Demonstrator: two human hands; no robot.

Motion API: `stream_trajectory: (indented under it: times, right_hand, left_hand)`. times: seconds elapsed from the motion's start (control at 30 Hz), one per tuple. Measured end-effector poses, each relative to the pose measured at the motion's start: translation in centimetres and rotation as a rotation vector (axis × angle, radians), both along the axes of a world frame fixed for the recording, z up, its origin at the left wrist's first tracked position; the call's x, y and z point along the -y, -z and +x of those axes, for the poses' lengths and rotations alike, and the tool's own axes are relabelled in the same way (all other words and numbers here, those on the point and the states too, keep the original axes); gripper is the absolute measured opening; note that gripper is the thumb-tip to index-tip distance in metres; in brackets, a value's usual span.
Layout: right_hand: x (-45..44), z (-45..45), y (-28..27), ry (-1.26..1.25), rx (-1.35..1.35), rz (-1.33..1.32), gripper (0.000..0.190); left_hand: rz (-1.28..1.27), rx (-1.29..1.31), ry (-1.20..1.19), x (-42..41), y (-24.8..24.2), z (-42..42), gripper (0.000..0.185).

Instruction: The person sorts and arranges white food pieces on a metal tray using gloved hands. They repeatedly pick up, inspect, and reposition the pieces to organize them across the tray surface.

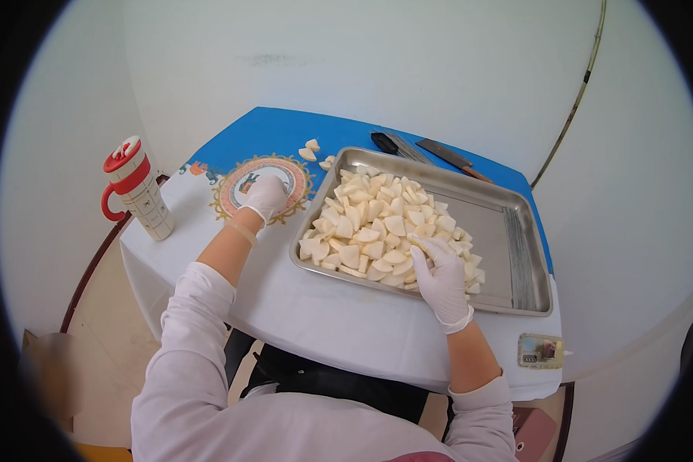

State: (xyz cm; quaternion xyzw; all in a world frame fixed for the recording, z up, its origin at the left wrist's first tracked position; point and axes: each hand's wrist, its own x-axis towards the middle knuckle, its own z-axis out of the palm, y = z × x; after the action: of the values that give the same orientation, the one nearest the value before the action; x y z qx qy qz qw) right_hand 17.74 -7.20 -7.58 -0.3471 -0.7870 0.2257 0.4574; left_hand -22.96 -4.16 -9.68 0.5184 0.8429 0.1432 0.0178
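Note:
My left hand (265, 196), in a thin white glove, rests over the round printed pattern (231, 199) on the tablecloth, left of the tray; its fingertips are hidden, so any hold does not show. At the near edge of a stainless steel tray (525, 202), my gloved right hand (442, 277) has its thumb and fingers curled close to a heap of white, wedge-cut vegetable pieces (375, 225). Whether a piece is between them cannot be told. A bundle of thin metal skewers (520, 260) lies at the tray's right side.
Behind the tray lie a cleaver (447, 155), more thin skewers (407, 147) and a black object (384, 142). A few cut pieces (308, 153) sit on the blue cloth. A red-lidded tumbler (144, 196) stands left; a phone-like object (540, 351) lies at the near right corner.

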Motion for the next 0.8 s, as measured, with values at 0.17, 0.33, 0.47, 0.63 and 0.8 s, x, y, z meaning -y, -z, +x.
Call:
stream_trajectory:
  times: [0.17,0.33,0.47,0.63,0.8]
  right_hand:
    - [0.0,0.2,0.0,0.013,0.014,0.005,0.024]
    - [-0.1,0.0,0.2,-0.005,0.026,0.033,0.023]
    - [0.0,-0.1,0.0,-0.002,0.034,0.012,0.022]
    - [0.0,-0.1,0.1,0.004,0.027,0.007,0.022]
    - [0.0,0.0,0.0,0.005,0.047,-0.022,0.023]
  left_hand:
    - [-0.007,-0.059,0.032,-0.5,-0.4,1.2,0.021]
    - [-0.07,-0.108,-0.005,-0.8,0.1,0.4,0.02]
    - [-0.081,-0.105,0.0,-1.0,0.3,0.4,0.021]
    - [-0.109,-0.079,-0.021,-1.0,-0.3,1.3,0.022]
    - [-0.121,-0.1,-0.012,-0.8,-0.6,1.6,0.022]
